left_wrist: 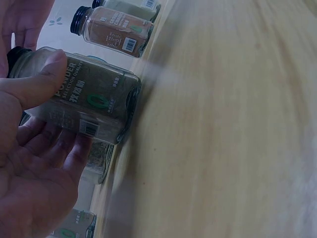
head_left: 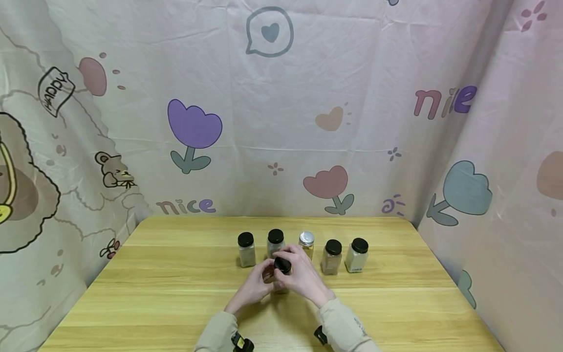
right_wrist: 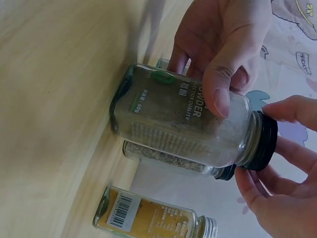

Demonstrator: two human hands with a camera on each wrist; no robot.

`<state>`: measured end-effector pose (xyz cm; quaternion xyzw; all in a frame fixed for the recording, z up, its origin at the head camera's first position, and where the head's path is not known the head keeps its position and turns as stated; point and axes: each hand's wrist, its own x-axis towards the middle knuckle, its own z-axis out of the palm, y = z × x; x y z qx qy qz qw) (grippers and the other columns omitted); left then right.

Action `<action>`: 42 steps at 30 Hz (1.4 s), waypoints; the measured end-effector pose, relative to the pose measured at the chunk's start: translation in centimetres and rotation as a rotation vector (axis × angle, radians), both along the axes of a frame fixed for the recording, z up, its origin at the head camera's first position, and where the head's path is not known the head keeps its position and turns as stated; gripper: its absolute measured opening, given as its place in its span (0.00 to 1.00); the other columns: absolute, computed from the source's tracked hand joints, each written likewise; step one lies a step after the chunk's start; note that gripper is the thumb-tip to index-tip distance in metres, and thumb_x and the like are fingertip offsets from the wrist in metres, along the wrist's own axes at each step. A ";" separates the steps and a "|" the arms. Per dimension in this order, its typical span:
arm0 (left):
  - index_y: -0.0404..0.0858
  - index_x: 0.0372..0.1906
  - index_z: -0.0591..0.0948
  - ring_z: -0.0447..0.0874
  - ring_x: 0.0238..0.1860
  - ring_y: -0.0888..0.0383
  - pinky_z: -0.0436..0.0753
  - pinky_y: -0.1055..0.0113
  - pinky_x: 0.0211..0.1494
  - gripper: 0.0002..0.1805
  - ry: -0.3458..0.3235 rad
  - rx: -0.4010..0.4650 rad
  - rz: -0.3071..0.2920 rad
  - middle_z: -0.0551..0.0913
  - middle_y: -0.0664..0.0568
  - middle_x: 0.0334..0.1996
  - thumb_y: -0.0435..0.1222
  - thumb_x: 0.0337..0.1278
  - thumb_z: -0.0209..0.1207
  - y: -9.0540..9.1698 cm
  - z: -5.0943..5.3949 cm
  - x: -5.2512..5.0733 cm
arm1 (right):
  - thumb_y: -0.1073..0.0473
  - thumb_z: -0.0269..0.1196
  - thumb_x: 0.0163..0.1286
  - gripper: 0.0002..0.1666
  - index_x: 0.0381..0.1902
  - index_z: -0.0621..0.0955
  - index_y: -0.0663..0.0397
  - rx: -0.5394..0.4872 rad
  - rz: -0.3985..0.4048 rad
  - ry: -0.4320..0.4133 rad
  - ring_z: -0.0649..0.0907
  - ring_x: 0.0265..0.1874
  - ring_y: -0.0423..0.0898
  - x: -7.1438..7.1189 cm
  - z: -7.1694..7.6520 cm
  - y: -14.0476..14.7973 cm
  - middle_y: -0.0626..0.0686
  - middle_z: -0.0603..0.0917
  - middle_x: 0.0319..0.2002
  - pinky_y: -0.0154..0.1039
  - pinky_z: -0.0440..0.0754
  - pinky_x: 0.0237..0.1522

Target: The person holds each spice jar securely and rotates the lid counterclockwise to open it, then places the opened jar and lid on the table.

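A glass spice jar [right_wrist: 163, 124] of grey-brown powder, labelled POWDER, stands near the middle of the wooden table. My left hand [head_left: 254, 287] holds its body, thumb on one face and fingers around the other side. At the top, the fingers and thumb of my right hand [head_left: 303, 275] grip the black lid [right_wrist: 266, 141], which sits on the jar's neck. The jar's base appears to be at the table surface in the left wrist view. In the head view, both hands hide most of this jar.
Behind the hands stands a row of spice jars: two black-lidded jars [head_left: 248, 255] [head_left: 275, 237] on the left, a silver-lidded jar [head_left: 306, 238] of yellow contents, then a brown-powder jar [head_left: 331, 261] and a pale-powder jar [head_left: 356, 260]. A patterned curtain [head_left: 264, 98] hangs beyond the table [head_left: 154, 293].
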<state>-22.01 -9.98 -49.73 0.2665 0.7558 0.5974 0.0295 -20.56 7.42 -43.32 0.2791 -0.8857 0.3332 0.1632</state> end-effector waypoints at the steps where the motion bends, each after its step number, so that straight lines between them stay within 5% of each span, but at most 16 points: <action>1: 0.23 0.59 0.74 0.80 0.58 0.64 0.80 0.69 0.67 0.26 0.000 0.001 0.001 0.80 0.30 0.56 0.29 0.59 0.67 0.0 0.0 0.0 | 0.61 0.72 0.58 0.21 0.51 0.86 0.56 -0.002 0.002 -0.005 0.79 0.53 0.48 0.0 0.0 0.0 0.51 0.83 0.49 0.48 0.81 0.54; 8: 0.29 0.56 0.77 0.83 0.58 0.52 0.78 0.76 0.63 0.23 -0.051 -0.025 0.042 0.82 0.43 0.53 0.31 0.56 0.69 0.2 0.2 0.2 | 0.51 0.77 0.56 0.27 0.52 0.85 0.56 -0.004 -0.081 -0.006 0.78 0.49 0.48 0.1 -0.1 -0.2 0.52 0.81 0.47 0.45 0.81 0.50; 15: 0.28 0.55 0.76 0.81 0.62 0.43 0.80 0.60 0.69 0.23 -0.056 -0.038 0.042 0.82 0.39 0.55 0.33 0.57 0.69 0.3 0.2 0.1 | 0.56 0.76 0.57 0.22 0.49 0.86 0.56 -0.005 -0.081 -0.002 0.81 0.47 0.49 0.1 0.0 -0.2 0.52 0.82 0.46 0.46 0.81 0.49; 21: 0.27 0.57 0.75 0.80 0.60 0.57 0.78 0.59 0.71 0.24 -0.043 -0.013 0.017 0.81 0.34 0.56 0.31 0.58 0.69 0.2 0.0 0.0 | 0.63 0.73 0.56 0.20 0.48 0.87 0.56 -0.016 -0.008 -0.008 0.81 0.51 0.48 0.1 0.2 0.0 0.51 0.84 0.48 0.51 0.81 0.55; 27: 0.27 0.58 0.75 0.79 0.56 0.70 0.78 0.75 0.66 0.25 -0.055 0.000 0.014 0.81 0.35 0.56 0.29 0.57 0.69 0.1 0.0 0.0 | 0.57 0.75 0.58 0.24 0.52 0.85 0.56 -0.017 -0.017 -0.031 0.79 0.52 0.50 0.1 0.0 -0.2 0.53 0.82 0.51 0.48 0.81 0.54; 35: 0.27 0.58 0.75 0.81 0.62 0.46 0.79 0.65 0.70 0.24 -0.036 -0.029 0.039 0.80 0.40 0.55 0.30 0.57 0.68 0.2 0.0 0.2 | 0.52 0.77 0.56 0.26 0.51 0.85 0.58 0.004 -0.102 -0.004 0.78 0.48 0.49 0.0 -0.1 -0.6 0.53 0.81 0.47 0.45 0.80 0.50; 42: 0.24 0.60 0.73 0.78 0.65 0.43 0.79 0.63 0.70 0.26 -0.037 -0.003 0.019 0.78 0.31 0.60 0.29 0.58 0.67 0.2 0.1 0.1 | 0.60 0.74 0.57 0.19 0.48 0.87 0.57 0.033 -0.041 0.050 0.79 0.52 0.49 0.0 -0.2 -0.4 0.52 0.83 0.48 0.49 0.81 0.54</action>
